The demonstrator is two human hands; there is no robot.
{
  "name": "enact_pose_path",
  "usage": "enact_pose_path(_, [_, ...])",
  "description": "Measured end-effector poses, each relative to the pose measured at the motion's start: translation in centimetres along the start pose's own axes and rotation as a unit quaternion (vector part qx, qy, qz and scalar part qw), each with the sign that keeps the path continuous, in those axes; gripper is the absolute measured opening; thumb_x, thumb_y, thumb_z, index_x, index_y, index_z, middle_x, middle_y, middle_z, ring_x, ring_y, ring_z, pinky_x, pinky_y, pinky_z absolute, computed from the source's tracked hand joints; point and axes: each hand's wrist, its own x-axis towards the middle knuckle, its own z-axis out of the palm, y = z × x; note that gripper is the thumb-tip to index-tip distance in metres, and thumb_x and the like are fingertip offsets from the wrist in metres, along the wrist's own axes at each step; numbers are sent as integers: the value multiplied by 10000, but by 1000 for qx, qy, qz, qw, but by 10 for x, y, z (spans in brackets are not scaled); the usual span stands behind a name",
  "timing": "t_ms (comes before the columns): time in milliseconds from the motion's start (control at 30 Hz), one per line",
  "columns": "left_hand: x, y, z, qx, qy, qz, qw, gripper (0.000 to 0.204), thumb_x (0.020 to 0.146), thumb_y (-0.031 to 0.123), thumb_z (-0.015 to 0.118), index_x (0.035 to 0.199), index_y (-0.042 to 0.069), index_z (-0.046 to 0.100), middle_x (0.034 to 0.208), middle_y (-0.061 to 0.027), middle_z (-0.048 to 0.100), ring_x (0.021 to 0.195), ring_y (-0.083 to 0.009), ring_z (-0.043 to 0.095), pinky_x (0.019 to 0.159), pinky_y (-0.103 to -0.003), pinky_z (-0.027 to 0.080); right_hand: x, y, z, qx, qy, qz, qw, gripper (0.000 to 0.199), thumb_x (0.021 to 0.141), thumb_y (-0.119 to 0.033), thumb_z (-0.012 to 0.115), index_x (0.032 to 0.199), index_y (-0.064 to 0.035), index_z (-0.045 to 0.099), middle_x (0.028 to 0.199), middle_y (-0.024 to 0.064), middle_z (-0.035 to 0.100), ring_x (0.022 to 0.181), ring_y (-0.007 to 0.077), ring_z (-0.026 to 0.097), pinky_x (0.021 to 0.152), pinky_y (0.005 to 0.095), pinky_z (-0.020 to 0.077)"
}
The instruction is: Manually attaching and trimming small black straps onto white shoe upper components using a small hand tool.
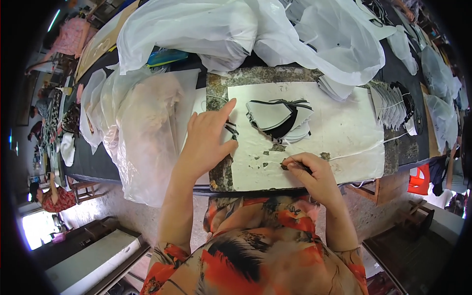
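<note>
My left hand (pixel 209 140) lies at the left edge of a white sheet (pixel 344 118), its fingers apart and the index stretched out. Small black-edged pieces (pixel 230 131) show beside its thumb, partly hidden by the hand. My right hand (pixel 314 174) is closed low on the sheet, round something dark that I cannot make out. A stack of white fabric pieces with black edging (pixel 280 118) lies between and beyond the hands. Near my right hand, a thin white cord (pixel 359 153) runs off to the right.
A dark, worn board (pixel 220 172) lies under the sheet. Filled clear plastic bags (pixel 147 132) rest at the left, and large white bags (pixel 196 29) across the back. A tied bundle of pieces (pixel 391 105) sits at the right. Dark scraps dot the sheet. Other people are at the far left.
</note>
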Motion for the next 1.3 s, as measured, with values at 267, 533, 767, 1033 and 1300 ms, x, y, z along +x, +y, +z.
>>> enact_pose_path(267, [-18, 1, -11, 63, 32, 0, 998, 1112, 641, 226, 893, 1605, 165, 343, 1525, -170, 462, 1451, -357, 384, 1213, -507, 236, 2, 0, -4, -10, -7, -3, 1000, 205, 951, -128, 679, 1109, -2, 714, 1004, 133, 730, 914, 232, 697, 839, 320, 533])
enact_pose_path(533, [-9, -5, -16, 76, -14, 54, 996, 1054, 660, 250, 877, 1593, 184, 392, 1370, -123, 564, 1302, -331, 478, 1191, -536, 249, 4, 2, -1, -20, -20, -4, 1000, 212, 959, -141, 681, 1112, 3, 711, 1030, 139, 736, 937, 252, 707, 847, 330, 539])
enact_pose_path(767, [5, 2, -19, 95, -63, 95, 989, 984, 705, 282, 859, 1580, 176, 421, 1373, -120, 575, 1282, -322, 508, 1150, -482, 333, 2, 4, -2, -31, -21, -6, 999, 214, 963, -157, 682, 1106, -1, 716, 1046, 145, 741, 949, 269, 712, 859, 340, 542])
enact_pose_path(1033, [48, 41, -8, -15, 67, 184, 980, 776, 831, 308, 796, 1510, 89, 493, 1399, -158, 591, 1297, -361, 529, 1116, -451, 396, 4, 1, -1, -32, -20, -6, 999, 206, 962, -152, 684, 1102, -5, 717, 1054, 147, 741, 963, 269, 712, 867, 347, 543])
enact_pose_path(1300, [68, 41, 12, -90, -44, 157, 982, 568, 870, 263, 762, 1360, 17, 615, 1354, -184, 628, 1251, -359, 583, 1064, -400, 458, 17, -10, -2, -65, 91, -85, 990, 282, 966, -126, 656, 1236, -47, 677, 957, 144, 692, 878, 309, 682, 790, 363, 537])
